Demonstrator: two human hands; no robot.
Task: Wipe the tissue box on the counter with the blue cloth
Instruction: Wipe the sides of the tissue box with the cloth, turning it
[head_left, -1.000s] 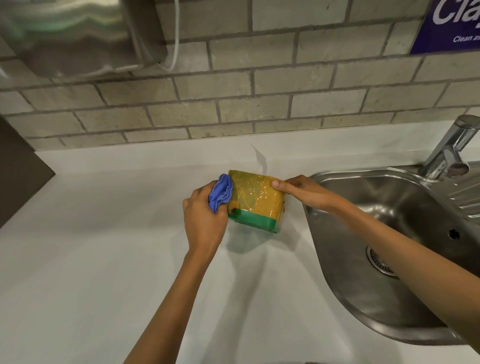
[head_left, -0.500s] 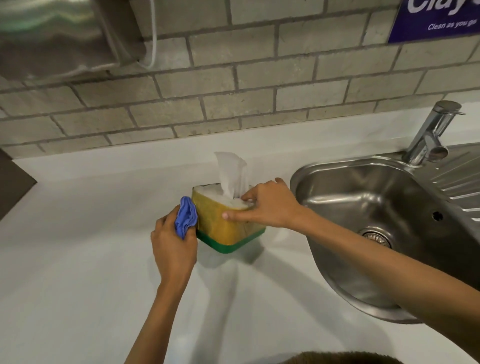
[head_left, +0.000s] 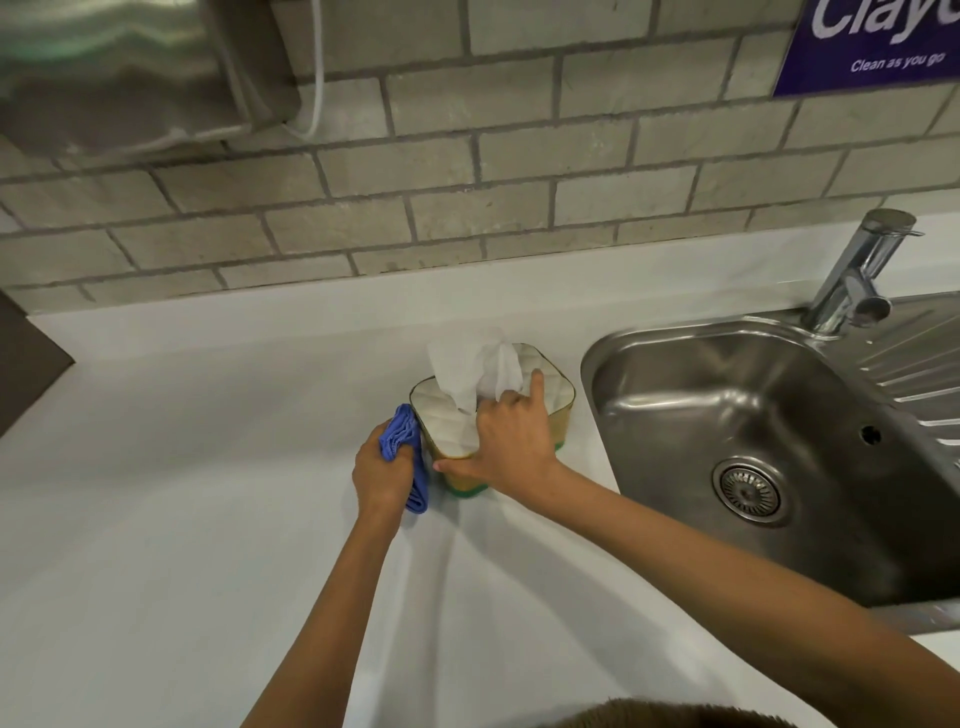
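The tissue box (head_left: 560, 427), yellow with a green base and a white tissue sticking up from its top, stands upright on the white counter (head_left: 208, 519) just left of the sink. My right hand (head_left: 511, 441) rests on top of the box, thumb on its near side, holding it steady. My left hand (head_left: 382, 470) grips the bunched blue cloth (head_left: 402, 436) and presses it against the box's left side.
A steel sink (head_left: 753, 457) with a drain and a chrome tap (head_left: 857, 270) lies right of the box. A brick wall rises behind the counter, with a steel dispenser (head_left: 119, 67) at upper left and a purple sign (head_left: 872, 47) at upper right.
The box went from tilted in both hands to standing upright on the counter. My right hand moved onto its top. The cloth slid down along the left side.
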